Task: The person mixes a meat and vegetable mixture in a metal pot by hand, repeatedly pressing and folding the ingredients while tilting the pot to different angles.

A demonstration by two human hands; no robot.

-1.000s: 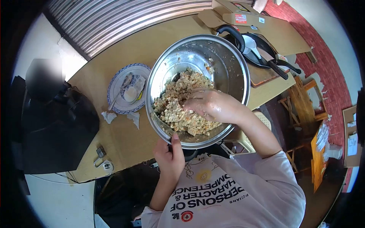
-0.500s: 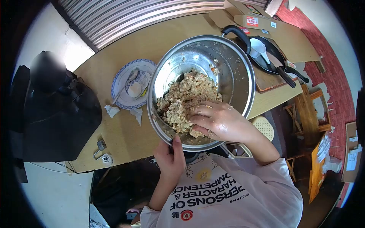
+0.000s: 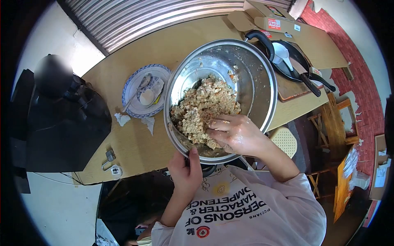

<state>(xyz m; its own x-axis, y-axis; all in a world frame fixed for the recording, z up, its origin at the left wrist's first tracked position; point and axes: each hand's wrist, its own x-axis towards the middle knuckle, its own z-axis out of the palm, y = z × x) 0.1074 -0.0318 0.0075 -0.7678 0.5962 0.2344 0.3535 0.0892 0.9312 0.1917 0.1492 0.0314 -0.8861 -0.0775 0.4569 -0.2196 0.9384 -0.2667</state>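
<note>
A wide gap runs across the bench (image 3: 141, 153) left of the bowl (image 3: 221, 98), from the scraps of tissue (image 3: 122, 119) to the near edge, with the padlock (image 3: 110, 155) standing at its left. Between plate (image 3: 135, 88) and bowl the passage is narrow. Far of both lies an open strip. Rightward, the curved black handle (image 3: 262, 39), pan (image 3: 293, 67) and carton (image 3: 271, 20) block the way.

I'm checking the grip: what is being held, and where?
The metal bowl, by its near rim, in the left hand. Whether the right hand grips any mixture cannot be told.
</note>
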